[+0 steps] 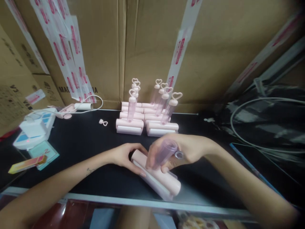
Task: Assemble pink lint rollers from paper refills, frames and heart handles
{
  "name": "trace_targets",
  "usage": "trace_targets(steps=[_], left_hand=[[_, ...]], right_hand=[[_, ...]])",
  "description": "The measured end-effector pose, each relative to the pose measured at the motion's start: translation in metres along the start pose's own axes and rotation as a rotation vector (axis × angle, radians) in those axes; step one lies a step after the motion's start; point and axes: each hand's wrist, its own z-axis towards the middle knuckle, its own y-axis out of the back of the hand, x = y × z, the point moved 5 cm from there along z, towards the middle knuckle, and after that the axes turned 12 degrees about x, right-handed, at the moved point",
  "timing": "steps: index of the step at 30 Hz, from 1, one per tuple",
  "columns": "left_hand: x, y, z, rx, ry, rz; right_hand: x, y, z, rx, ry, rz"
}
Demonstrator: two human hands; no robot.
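Observation:
My left hand (pixel 127 157) grips the near-left end of a pink roller-shaped holder (pixel 164 183) that lies slanted on the black table (pixel 78 143). Over the holder's middle, my right hand (pixel 183 149) is wrapped round a translucent pink tube (pixel 164 152), tilted with its open end up. Behind them stand two rows of finished pink holders (pixel 130 125), each with an upright tube topped by a heart-shaped handle (pixel 176 95).
A loose heart-shaped piece (pixel 104 122) lies left of the rows. At the far left are a white device (pixel 33 130), a white cable (pixel 95 105), and coloured cards (pixel 35 159). Taped cardboard boxes (pixel 147 47) wall the back. Cables (pixel 262 127) lie at right.

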Motion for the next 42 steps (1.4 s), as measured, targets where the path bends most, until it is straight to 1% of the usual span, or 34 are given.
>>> trace_targets(steps=[1, 3, 6, 7, 8, 10, 11, 12, 13, 14, 15, 16, 17, 19, 21, 23, 25, 27, 28, 29, 30, 31, 33, 35, 38, 40, 42], left_hand=[[-0.003, 0.0, 0.0, -0.011, -0.02, 0.021], [-0.006, 0.001, 0.0, -0.082, -0.042, 0.081], [-0.007, 0.012, -0.007, -0.29, -0.038, 0.196], [-0.01, 0.018, -0.012, -0.36, -0.067, 0.238], [-0.014, 0.028, -0.018, -0.442, -0.114, 0.282], [-0.021, 0.053, -0.035, -0.642, -0.178, 0.394], [-0.023, 0.068, -0.044, -0.753, -0.159, 0.463], [-0.021, 0.083, -0.051, -0.82, -0.077, 0.543], [-0.017, 0.096, -0.055, -0.812, 0.028, 0.634], [-0.01, 0.107, -0.056, -0.751, 0.125, 0.714], [-0.001, 0.116, -0.057, -0.692, 0.217, 0.742], [0.009, 0.123, -0.059, -0.63, 0.286, 0.724], [0.017, 0.127, -0.061, -0.595, 0.317, 0.711], [0.028, 0.132, -0.066, -0.557, 0.346, 0.669], [0.027, 0.134, -0.073, -0.57, 0.339, 0.641], [0.013, 0.135, -0.079, -0.62, 0.308, 0.613], [-0.01, 0.133, -0.082, -0.701, 0.25, 0.582], [-0.038, 0.124, -0.078, -0.813, 0.079, 0.426], [-0.052, 0.117, -0.074, -0.885, -0.095, 0.233], [-0.064, 0.109, -0.066, -0.911, -0.27, 0.019], [-0.073, 0.098, -0.054, -0.884, -0.367, -0.135], [-0.082, 0.088, -0.04, -0.829, -0.415, -0.235], [-0.097, 0.068, -0.01, -0.716, -0.434, -0.325], [-0.107, 0.054, 0.013, -0.615, -0.425, -0.329], [-0.112, 0.045, 0.034, -0.526, -0.417, -0.28], [-0.108, 0.045, 0.04, -0.528, -0.425, -0.259], [-0.099, 0.046, 0.041, -0.568, -0.424, -0.259]], right_hand=[[-0.002, 0.001, -0.005, -0.072, -0.005, -0.055], [-0.006, 0.009, -0.02, -0.291, -0.011, -0.175], [-0.011, 0.023, -0.05, -0.609, -0.01, -0.272], [-0.011, 0.027, -0.06, -0.707, 0.005, -0.284], [-0.01, 0.031, -0.069, -0.814, 0.026, -0.295], [-0.005, 0.035, -0.084, -1.027, 0.069, -0.314], [-0.002, 0.035, -0.089, -1.108, 0.078, -0.322], [0.001, 0.035, -0.091, -1.159, 0.081, -0.324], [0.003, 0.035, -0.092, -1.184, 0.084, -0.319], [0.004, 0.034, -0.09, -1.19, 0.086, -0.311], [0.004, 0.033, -0.088, -1.188, 0.088, -0.307], [0.003, 0.033, -0.085, -1.181, 0.086, -0.309], [0.001, 0.032, -0.082, -1.17, 0.073, -0.32], [-0.005, 0.031, -0.074, -1.132, -0.006, -0.381], [-0.015, 0.028, -0.062, -1.021, -0.122, -0.463], [-0.026, 0.023, -0.049, -0.84, -0.219, -0.53], [-0.034, 0.017, -0.037, -0.666, -0.273, -0.558], [-0.037, 0.013, -0.03, -0.583, -0.297, -0.561], [-0.037, 0.011, -0.029, -0.566, -0.299, -0.559], [-0.037, 0.01, -0.028, -0.559, -0.296, -0.559], [-0.036, 0.01, -0.027, -0.558, -0.294, -0.561], [-0.036, 0.01, -0.027, -0.559, -0.298, -0.562], [-0.037, 0.011, -0.028, -0.569, -0.312, -0.559], [-0.039, 0.013, -0.03, -0.592, -0.31, -0.555], [-0.042, 0.014, -0.03, -0.592, -0.301, -0.546], [-0.044, 0.014, -0.029, -0.571, -0.306, -0.538], [-0.044, 0.013, -0.029, -0.571, -0.303, -0.535]])
